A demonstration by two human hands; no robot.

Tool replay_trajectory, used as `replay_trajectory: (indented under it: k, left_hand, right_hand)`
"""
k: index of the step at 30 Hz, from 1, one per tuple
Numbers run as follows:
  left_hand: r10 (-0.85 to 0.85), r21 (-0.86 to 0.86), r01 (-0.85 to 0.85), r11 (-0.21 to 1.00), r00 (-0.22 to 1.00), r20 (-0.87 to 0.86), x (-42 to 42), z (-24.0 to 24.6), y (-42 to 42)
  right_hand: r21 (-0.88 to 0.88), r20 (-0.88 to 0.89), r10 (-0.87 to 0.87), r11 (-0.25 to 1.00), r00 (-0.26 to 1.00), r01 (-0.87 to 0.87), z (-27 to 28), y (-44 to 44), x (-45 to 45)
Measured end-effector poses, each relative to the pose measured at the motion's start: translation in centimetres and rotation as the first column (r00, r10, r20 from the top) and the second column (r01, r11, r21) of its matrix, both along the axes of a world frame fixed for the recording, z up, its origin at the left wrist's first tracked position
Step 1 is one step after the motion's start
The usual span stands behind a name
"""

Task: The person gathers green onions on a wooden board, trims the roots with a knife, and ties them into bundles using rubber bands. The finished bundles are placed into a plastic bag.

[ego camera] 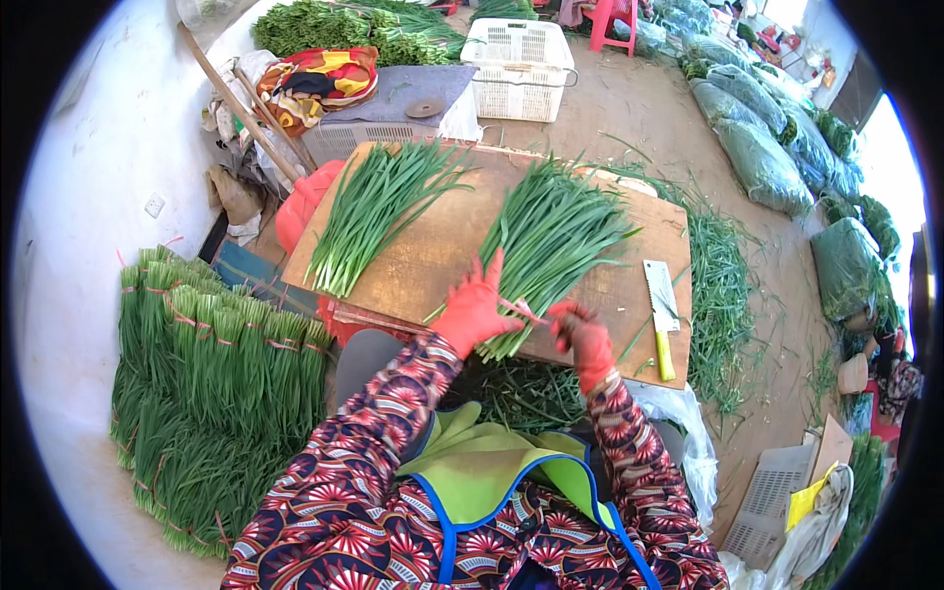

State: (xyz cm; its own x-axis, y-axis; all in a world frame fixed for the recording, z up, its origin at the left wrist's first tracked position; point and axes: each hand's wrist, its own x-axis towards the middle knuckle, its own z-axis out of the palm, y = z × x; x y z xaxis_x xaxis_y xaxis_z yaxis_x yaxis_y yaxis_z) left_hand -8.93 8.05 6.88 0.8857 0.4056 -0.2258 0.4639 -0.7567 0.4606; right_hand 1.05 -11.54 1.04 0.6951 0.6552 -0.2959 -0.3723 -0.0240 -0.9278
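Note:
On the wooden board, a bunch of long green leaves, apparently garlic chives [557, 228], lies with its pale cut ends towards me. My left hand [472, 310], in a red glove, rests against the lower left side of that bunch with its fingers spread. A pink tie [520, 308] crosses the stems near the cut ends. Its free end is pinched in the fingers of my right hand [586, 339], which is gloved too and slightly blurred. A second, loose bunch of chives [380, 210] lies at the board's left. The cleaver [661, 295] with a yellow handle lies to the right.
Tied bundles of chives [236, 346] are stacked against the wall at left. Leaf trimmings [715, 295] litter the floor right of the wooden board [420, 258]. A white plastic crate [516, 88] stands beyond it. Bagged greens [763, 162] line the far right.

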Motion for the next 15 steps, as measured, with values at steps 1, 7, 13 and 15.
replay_trajectory:
  k: [1, 7, 13, 15]
  left_hand:
    - [-0.035, -0.213, 0.121, 0.969, 0.928, 0.37, -1.1, -3.2, 3.1]
    - [0.287, -0.299, -0.2, 0.933, 0.915, 0.285, -8.1, -5.2, 7.9]
    - [0.374, -0.208, -0.322, 0.924, 0.877, 0.301, -9.2, -6.9, 5.4]
    - [0.42, -0.287, -0.345, 0.894, 0.868, 0.266, -8.8, -6.7, 5.5]
  right_hand:
    - [0.063, -0.001, -0.046, 0.997, 0.999, 0.046, 0.5, 1.2, 1.0]
    - [0.045, 0.006, -0.022, 0.999, 1.0, 0.022, 0.6, 1.4, 0.4]
    - [0.022, -0.005, -0.027, 0.999, 1.0, 0.027, -0.2, 2.0, -0.3]
    - [0.025, 0.005, -0.034, 0.999, 0.999, 0.034, 0.1, 2.0, -0.4]
